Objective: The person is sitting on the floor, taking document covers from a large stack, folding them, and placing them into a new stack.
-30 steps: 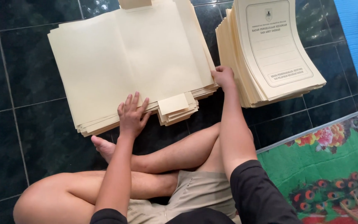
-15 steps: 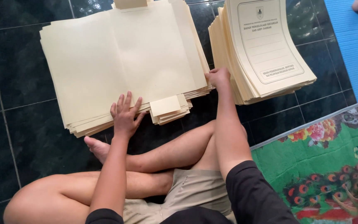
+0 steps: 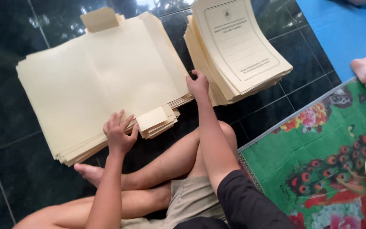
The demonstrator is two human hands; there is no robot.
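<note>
I see the left hand (image 3: 118,135) lying flat, fingers spread and holding nothing, on the 6 o'clock edge of the wide stack of unfolded cream paper folders (image 3: 98,85) on the dark tiled floor (image 3: 5,38). The right hand (image 3: 198,85) sits at that stack's 3 o'clock corner, fingers curled against the neighbouring pile of printed cream folders (image 3: 238,46); whether they pinch a sheet I cannot tell.

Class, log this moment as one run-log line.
left hand: flat on unfolded cream folder stack | right hand: gripping edge of printed folder pile | surface: dark tiled floor
</note>
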